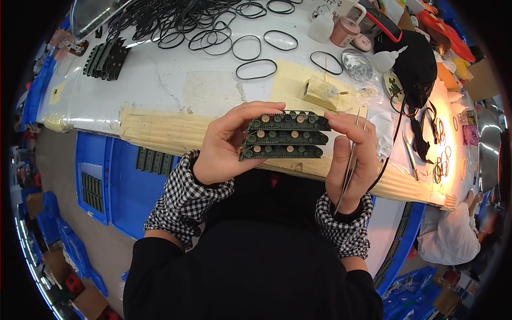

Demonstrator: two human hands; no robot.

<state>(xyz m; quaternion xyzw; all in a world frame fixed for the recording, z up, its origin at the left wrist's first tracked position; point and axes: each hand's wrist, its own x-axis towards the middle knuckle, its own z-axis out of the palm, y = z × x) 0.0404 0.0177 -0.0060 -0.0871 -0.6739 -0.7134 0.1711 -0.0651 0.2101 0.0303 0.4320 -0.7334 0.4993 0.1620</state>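
Three dark green toy tank track units (pixel 288 136), with small round wheels along their sides, lie stacked in front of me above the table's near edge. Some wheels are tan, the others dark green. My left hand (pixel 217 146) is closed round the stack's left end, thumb below and fingers above. Metal tweezers (pixel 350 165) run along the palm of my right hand (pixel 360 162), tips pointing up and away. That hand's index fingertip touches the upper right end of the stack. Beyond my hands, a yellowish block (pixel 321 92) with a small peg rests on yellow paper.
Black rubber loops (pixel 154 26) heap at the back, several scattered nearer. More track units (pixel 106 60) stand at the back left. Blue bins (pixel 128 192) holding track units sit below the table's left side. Bottles, cables and a bright light crowd the right; another person (pixel 448 240) is there.
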